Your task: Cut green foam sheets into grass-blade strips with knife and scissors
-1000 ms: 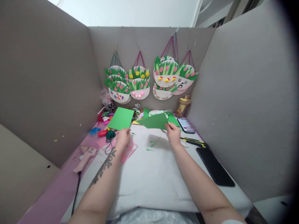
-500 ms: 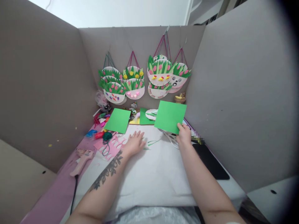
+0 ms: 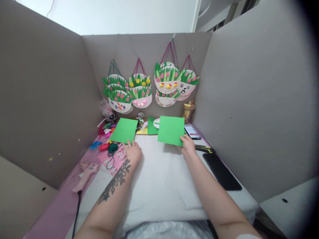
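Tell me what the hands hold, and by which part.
The right hand holds a rectangular green paper sheet near its lower right corner. The left hand is at a second rectangular green paper sheet; any grip there is unclear.

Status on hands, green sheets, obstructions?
Right hand holding green sheet. Left hand open at near edge of second green sheet. Yarn ball near left hand, not blocking.

- Both bare arms reach forward from the body, the forearms slanting inward, the hands well apart.
- The left hand [image 3: 133, 151] is palm down, fingers loosely parted and pointing ahead.
- I can see a leafy dark tattoo [image 3: 116, 182] along the left forearm.
- The right hand [image 3: 188, 145] is closed in a pinch.
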The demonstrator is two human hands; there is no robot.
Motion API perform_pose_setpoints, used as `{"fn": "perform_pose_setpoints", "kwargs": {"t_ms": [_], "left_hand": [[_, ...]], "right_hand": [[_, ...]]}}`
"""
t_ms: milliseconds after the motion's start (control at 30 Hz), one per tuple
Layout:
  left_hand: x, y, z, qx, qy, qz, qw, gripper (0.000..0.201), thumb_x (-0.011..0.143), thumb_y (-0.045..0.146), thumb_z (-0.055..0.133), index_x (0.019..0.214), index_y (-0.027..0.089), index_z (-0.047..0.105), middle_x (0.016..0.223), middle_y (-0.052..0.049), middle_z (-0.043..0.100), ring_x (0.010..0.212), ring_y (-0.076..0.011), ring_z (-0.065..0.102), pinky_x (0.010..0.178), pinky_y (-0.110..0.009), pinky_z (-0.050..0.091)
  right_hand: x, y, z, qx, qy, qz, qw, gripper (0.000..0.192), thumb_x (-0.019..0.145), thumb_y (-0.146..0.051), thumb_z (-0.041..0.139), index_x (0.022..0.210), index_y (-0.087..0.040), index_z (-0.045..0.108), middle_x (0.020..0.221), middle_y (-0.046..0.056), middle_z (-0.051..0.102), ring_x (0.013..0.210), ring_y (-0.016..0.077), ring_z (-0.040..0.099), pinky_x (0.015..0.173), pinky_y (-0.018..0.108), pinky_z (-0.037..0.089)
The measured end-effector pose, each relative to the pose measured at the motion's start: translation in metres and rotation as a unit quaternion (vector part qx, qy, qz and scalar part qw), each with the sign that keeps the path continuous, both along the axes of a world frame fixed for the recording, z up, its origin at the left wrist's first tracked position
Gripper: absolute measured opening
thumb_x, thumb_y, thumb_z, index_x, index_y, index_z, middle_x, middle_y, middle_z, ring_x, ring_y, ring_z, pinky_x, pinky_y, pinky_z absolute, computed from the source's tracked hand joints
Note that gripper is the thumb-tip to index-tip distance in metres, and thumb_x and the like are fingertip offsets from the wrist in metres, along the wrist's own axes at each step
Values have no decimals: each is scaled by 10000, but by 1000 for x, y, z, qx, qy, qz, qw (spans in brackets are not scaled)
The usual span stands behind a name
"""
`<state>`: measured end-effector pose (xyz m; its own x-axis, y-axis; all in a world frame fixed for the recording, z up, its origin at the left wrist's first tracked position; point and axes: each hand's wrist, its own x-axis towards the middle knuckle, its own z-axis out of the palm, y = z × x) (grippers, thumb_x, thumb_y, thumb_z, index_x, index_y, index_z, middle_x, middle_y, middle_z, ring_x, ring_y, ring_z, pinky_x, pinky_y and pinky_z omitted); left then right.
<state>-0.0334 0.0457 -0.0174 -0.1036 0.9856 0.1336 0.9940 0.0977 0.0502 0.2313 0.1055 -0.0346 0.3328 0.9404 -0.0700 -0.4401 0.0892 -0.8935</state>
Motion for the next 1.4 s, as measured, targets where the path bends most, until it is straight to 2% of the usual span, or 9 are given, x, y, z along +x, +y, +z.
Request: {"fn": "perform_pose_setpoints", "kwargs": {"t_ms": [100, 233, 300, 500, 767, 900, 1000, 1167, 1400], "left_hand": [[6, -9, 5, 30, -15, -16, 999, 508, 900, 273, 360, 1362, 79, 440, 1446, -236, 361, 1375, -451, 167, 1025, -702, 111], [39, -23, -2, -93, -54, -325, 940, 564, 919, 462, 328, 1441, 249, 318, 1534, -89, 250, 1417, -332, 145, 1091, -587, 181], [45, -22, -5, -125, -55, -372, 918, 551, 918, 500, 309, 1430, 296, 330, 1536, -58, 253, 1413, -316, 178, 1088, -588, 194], [4, -1, 9, 43, -110, -63, 991, 433, 884, 277, 434, 1276, 112, 518, 1451, -196, 376, 1393, -388, 192, 1078, -620, 174], [10, -5, 14, -44, -653, -43, 755, 714, 750, 317, 660, 1368, 152, 342, 936, -87, 670, 707, -133, 641, 595, -224, 493], [13, -3, 6, -13, -653, -38, 756, 686, 674, 167, 653, 1314, 157, 406, 685, 40, 584, 488, -64, 519, 469, -160, 406], [9, 1, 1, 10, -632, -25, 774, 673, 677, 148, 599, 1318, 168, 395, 673, 55, 558, 437, -51, 476, 413, -145, 357], [5, 5, -7, -8, -610, -11, 792, 632, 686, 142, 566, 1298, 168, 408, 697, 37, 571, 421, -58, 484, 383, -151, 343], [6, 10, -16, 6, -538, -15, 843, 590, 694, 99, 555, 1274, 137, 453, 1018, -101, 644, 689, -122, 629, 588, -221, 491]], "right_hand": [[-9, -1, -5, 5, -32, 16, 999, 288, 480, -302, 645, 722, -185, 542, 578, -59, 573, 527, 116, 503, 491, 225, 418], [-22, -3, -8, 5, -46, 26, 999, 264, 476, -288, 627, 707, -177, 562, 580, -35, 604, 541, 127, 519, 510, 234, 410], [-26, -6, -8, 3, -43, 38, 998, 265, 473, -276, 623, 714, -178, 570, 580, -32, 615, 542, 135, 528, 510, 241, 410], [-29, -10, -4, -22, -23, 74, 997, 266, 498, -239, 598, 759, -195, 570, 566, -47, 615, 498, 134, 519, 484, 246, 411], [-41, -16, -9, -3, -82, 157, 984, 311, 566, -250, 577, 868, -177, 574, 691, -12, 652, 591, 158, 578, 556, 270, 456], [-42, -19, -10, 17, -210, 94, 973, 436, 685, -327, 554, 1086, -158, 518, 914, 73, 652, 781, 206, 616, 715, 362, 495], [-37, -29, -1, 142, -419, 49, 895, 549, 749, -380, 583, 1241, -172, 458, 1240, 152, 522, 1141, 261, 500, 950, 452, 409], [-39, -44, 7, 311, -675, 143, 654, 441, 693, -347, 739, 1102, -232, 622, 1382, 113, 422, 1359, 312, 201, 1078, 527, 209], [-50, -37, -8, 308, -713, 175, 605, 84, 807, -197, 626, 781, -214, 703, 1005, 63, 652, 1040, 217, 488, 936, 397, 360]]}}
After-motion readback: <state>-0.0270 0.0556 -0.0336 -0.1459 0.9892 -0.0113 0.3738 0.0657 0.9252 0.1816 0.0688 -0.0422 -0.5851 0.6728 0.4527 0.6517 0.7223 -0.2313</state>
